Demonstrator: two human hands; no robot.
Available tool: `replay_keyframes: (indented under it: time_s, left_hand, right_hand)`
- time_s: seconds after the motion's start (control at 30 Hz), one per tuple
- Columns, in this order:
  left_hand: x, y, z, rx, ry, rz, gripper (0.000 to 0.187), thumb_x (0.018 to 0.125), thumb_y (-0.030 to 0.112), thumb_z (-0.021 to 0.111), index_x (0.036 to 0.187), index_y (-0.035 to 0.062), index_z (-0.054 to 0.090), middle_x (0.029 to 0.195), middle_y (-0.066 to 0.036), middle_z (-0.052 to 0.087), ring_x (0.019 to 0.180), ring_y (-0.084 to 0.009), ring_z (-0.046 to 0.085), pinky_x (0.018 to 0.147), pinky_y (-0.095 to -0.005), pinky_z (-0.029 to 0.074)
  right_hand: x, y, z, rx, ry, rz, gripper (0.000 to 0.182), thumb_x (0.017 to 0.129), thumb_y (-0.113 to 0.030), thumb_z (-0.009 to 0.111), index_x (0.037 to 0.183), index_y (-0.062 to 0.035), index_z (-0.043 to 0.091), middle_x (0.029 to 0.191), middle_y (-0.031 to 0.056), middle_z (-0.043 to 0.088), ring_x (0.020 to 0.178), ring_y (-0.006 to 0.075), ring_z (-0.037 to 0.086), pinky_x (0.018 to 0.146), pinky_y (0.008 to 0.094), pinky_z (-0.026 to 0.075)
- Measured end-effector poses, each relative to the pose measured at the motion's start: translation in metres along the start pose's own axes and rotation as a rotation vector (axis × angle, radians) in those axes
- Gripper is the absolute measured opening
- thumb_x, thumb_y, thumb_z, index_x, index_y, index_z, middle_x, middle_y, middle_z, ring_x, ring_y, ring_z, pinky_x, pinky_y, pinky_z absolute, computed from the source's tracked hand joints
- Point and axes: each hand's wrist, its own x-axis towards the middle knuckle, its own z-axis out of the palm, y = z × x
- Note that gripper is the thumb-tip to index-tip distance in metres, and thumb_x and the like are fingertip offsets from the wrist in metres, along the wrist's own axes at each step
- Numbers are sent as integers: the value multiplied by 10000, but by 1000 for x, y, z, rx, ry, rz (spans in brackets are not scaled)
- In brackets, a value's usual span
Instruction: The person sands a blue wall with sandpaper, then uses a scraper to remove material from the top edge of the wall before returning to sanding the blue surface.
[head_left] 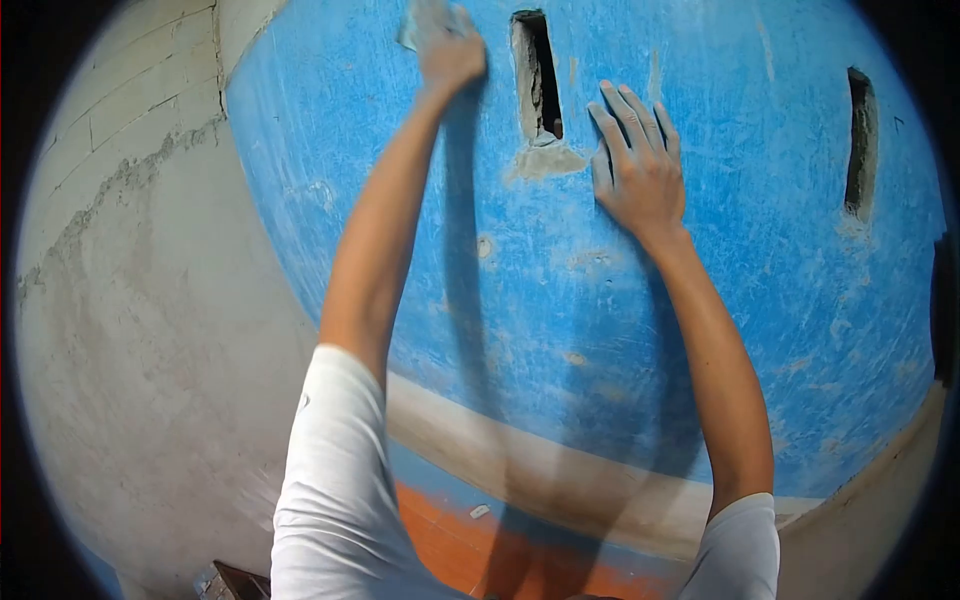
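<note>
High on the blue wall (560,330), my left hand (447,50) is closed over a pale grey sheet-like piece (408,28) and presses it to the surface. The hand is slightly blurred, and its fingers partly hide the piece, so its exact kind does not show. My right hand (642,160) lies flat on the same wall with its fingers apart and holds nothing. Grey dust coats its fingers. Between the two hands is a narrow upright slot (540,75) with rough edges, and a patch of bare plaster (548,161) sits just under it.
A second upright slot (860,145) cuts the wall at the right. Bare grey cement wall (150,330) meets the blue one at the left. Below runs a pale band (560,470), then an orange floor (440,535) with a small white object (480,511). Scuffs and chips mark the paint.
</note>
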Motion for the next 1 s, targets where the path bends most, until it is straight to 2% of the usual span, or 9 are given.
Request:
replay_keyframes:
  time_s: [0.07,0.13,0.27,0.4,0.67,0.8,0.87,0.93,1.0]
  left_hand:
    - [73,-87,34,218,-50,-3,689,1109,412,293,1633,-26,196,1714,-268,139,1595,-427,111,1302,-502,60]
    - [70,-80,31,397,-16,67,670,1106,383,300,1610,-57,256,1699,-286,190,1588,-432,148,1300,-495,73]
    - [-76,47,-7,-102,-1,-41,693,1106,374,370,1649,-15,185,1731,-243,125,1604,-417,101,1299,-495,64]
    - [3,-15,9,73,150,-5,687,1118,405,326,1653,-3,191,1736,-222,132,1610,-401,81,1300,-476,80]
    - [-84,57,-15,-109,-129,-50,675,1129,450,240,1681,75,139,1752,-180,71,1614,-388,42,1289,-571,40]
    - [-19,26,-6,-78,15,-23,671,1125,433,255,1667,47,167,1745,-204,88,1607,-418,57,1292,-570,48]
    - [64,-75,29,247,-242,-89,679,1123,424,244,1640,-13,194,1729,-236,119,1604,-416,77,1299,-529,59]
    - [84,-69,14,561,-566,-76,694,1120,415,233,1613,-73,220,1714,-267,150,1602,-413,97,1307,-488,70]
    - [-7,22,-3,-85,43,-70,717,1121,446,269,1629,-55,193,1717,-264,143,1598,-415,114,1304,-500,82]
  right_hand:
    - [0,0,0,-9,1,-2,464,875,-177,696,1337,-182,652,1542,5,537,1445,189,469,1257,462,326]
    - [1,1,0,3,1,-2,470,870,-179,698,1337,-178,652,1545,5,534,1447,187,466,1256,463,326]
    - [0,0,0,1,7,3,484,857,-185,703,1338,-168,652,1547,8,532,1450,189,464,1253,465,328]
    - [-4,0,0,13,-1,-2,489,851,-184,702,1337,-162,653,1547,16,530,1452,194,461,1253,465,320]
    - [0,0,-1,33,8,11,463,861,-179,697,1321,-163,658,1542,16,537,1456,196,459,1251,470,328]
    - [-2,-1,1,30,4,21,457,864,-180,697,1319,-167,657,1546,9,534,1453,195,460,1257,471,322]
    - [0,0,0,24,-4,12,463,863,-182,700,1324,-169,654,1549,7,532,1453,195,460,1257,473,322]
    - [1,1,1,25,5,9,463,866,-183,700,1327,-173,653,1547,6,533,1453,193,460,1257,470,321]
    - [-2,1,1,25,0,10,461,870,-187,699,1328,-178,652,1547,4,534,1453,191,459,1258,468,320]
